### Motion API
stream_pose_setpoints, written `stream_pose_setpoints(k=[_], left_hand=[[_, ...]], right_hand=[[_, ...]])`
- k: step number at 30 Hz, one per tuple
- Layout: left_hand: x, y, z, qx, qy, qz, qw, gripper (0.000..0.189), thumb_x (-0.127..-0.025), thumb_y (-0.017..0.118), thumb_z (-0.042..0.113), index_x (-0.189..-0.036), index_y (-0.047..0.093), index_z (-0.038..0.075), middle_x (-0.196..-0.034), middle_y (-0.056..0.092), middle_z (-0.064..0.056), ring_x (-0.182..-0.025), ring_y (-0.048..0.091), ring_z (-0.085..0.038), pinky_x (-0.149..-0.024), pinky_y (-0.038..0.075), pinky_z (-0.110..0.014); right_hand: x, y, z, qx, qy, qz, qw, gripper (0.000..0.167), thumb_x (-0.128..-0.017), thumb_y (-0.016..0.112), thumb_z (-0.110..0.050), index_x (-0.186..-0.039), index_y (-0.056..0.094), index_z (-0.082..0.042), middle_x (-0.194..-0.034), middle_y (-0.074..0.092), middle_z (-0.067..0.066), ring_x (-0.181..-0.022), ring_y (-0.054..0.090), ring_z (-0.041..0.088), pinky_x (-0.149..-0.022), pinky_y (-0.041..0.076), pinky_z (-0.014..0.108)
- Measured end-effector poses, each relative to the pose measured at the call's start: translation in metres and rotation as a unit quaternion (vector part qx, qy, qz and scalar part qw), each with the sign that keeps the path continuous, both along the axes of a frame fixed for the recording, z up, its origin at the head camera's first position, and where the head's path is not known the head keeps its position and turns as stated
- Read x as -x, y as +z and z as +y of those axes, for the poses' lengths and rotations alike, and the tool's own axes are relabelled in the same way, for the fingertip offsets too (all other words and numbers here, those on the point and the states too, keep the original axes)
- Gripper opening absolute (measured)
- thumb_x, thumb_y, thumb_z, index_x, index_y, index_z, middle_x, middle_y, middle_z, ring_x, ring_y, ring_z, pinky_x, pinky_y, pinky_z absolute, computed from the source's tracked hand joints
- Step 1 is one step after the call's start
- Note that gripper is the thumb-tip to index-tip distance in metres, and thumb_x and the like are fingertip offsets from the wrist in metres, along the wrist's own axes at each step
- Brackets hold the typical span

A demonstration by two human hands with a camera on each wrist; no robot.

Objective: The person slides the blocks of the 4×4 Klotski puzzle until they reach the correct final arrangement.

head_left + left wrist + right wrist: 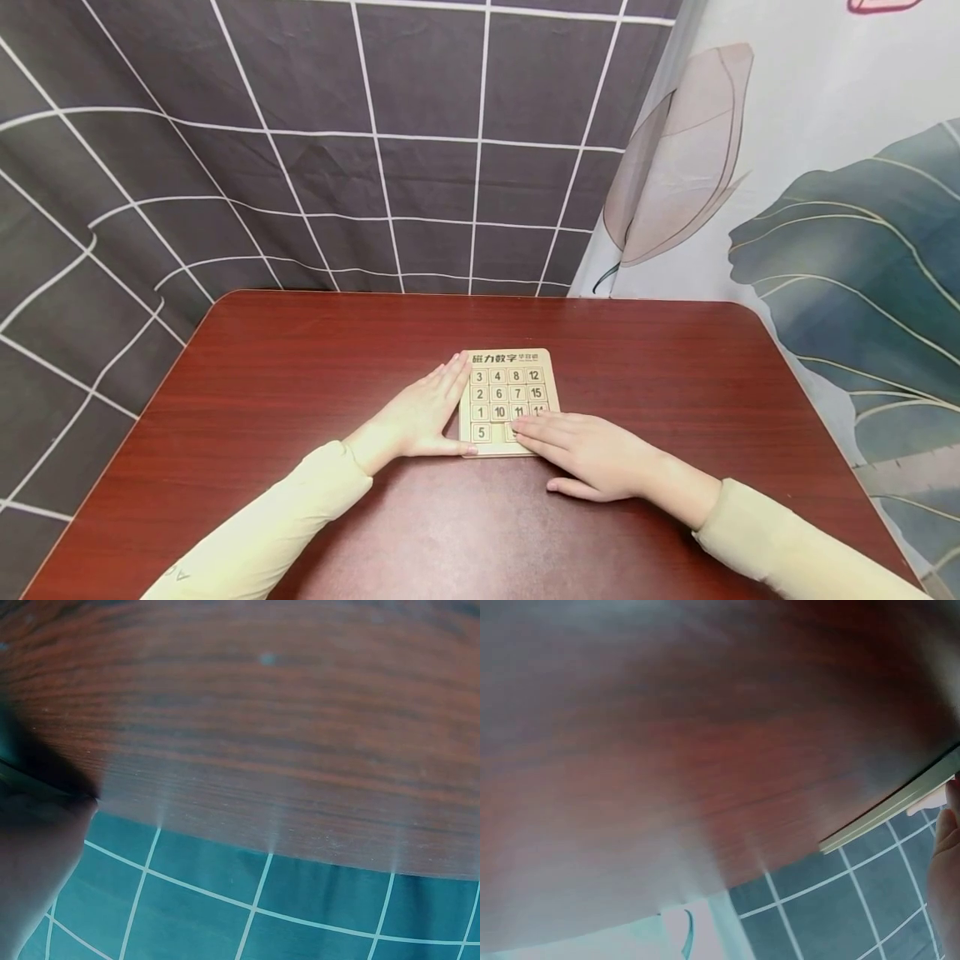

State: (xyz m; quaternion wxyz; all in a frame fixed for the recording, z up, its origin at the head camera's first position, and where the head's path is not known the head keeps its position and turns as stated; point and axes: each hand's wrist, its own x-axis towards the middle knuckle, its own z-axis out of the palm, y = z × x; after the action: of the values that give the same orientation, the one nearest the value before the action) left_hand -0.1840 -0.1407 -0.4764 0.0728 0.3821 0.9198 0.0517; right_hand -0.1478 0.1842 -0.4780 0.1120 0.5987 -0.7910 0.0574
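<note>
A pale wooden number sliding puzzle lies flat on the table, with dark Chinese characters along its top. My left hand rests against its left side, fingers straight along the edge and thumb stretched to the bottom edge. Over the lower right of the board lies my right hand, its extended fingertips touching a partly covered tile in the bottom row. A bare slot shows between that tile and the tile marked 5. The right wrist view catches the puzzle's thin side edge. Tiles under the right fingers are hidden.
The reddish-brown wooden table has rounded far corners. Behind it hangs a dark curtain with white grid lines. A pale curtain with large leaf prints hangs on the right.
</note>
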Motion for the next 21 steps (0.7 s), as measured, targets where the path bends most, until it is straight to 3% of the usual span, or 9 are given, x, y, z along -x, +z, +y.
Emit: stream_pose_setpoints(k=[11,18,21], left_hand=[[0.0,0.002,0.0,0.0,0.001,-0.009,1.0,0.12,-0.091,0.066,0.072,-0.164,0.02,-0.012,-0.174,0.017,-0.03,-0.165,0.019,-0.039,-0.135,0.025,-0.047],[0.0,0.001,0.001,0.006,0.002,-0.006,1.0,0.12,-0.091,0.066,0.072,-0.164,0.02,-0.012,-0.174,0.017,-0.03,-0.165,0.019,-0.039,-0.135,0.025,-0.046],[0.0,0.002,0.002,0.009,0.004,-0.008,0.9999,0.121,-0.091,0.066,0.073,-0.165,0.019,-0.011,-0.175,0.017,-0.029,-0.165,0.019,-0.039,-0.136,0.024,-0.046]], right_hand=[[0.002,0.002,-0.017,-0.004,0.013,-0.003,0.9999,0.066,-0.102,0.067,-0.041,-0.151,0.055,0.001,-0.157,0.058,0.015,-0.145,0.058,0.028,-0.118,0.051,0.042],[-0.002,0.009,0.0,-0.003,-0.016,-0.012,0.9998,0.068,-0.098,0.072,-0.04,-0.152,0.055,-0.001,-0.158,0.057,0.012,-0.145,0.057,0.026,-0.116,0.052,0.042],[-0.006,0.008,0.013,0.0,-0.032,-0.013,0.9994,0.067,-0.098,0.072,-0.039,-0.152,0.056,-0.002,-0.159,0.057,0.011,-0.145,0.057,0.026,-0.123,0.043,0.037]])
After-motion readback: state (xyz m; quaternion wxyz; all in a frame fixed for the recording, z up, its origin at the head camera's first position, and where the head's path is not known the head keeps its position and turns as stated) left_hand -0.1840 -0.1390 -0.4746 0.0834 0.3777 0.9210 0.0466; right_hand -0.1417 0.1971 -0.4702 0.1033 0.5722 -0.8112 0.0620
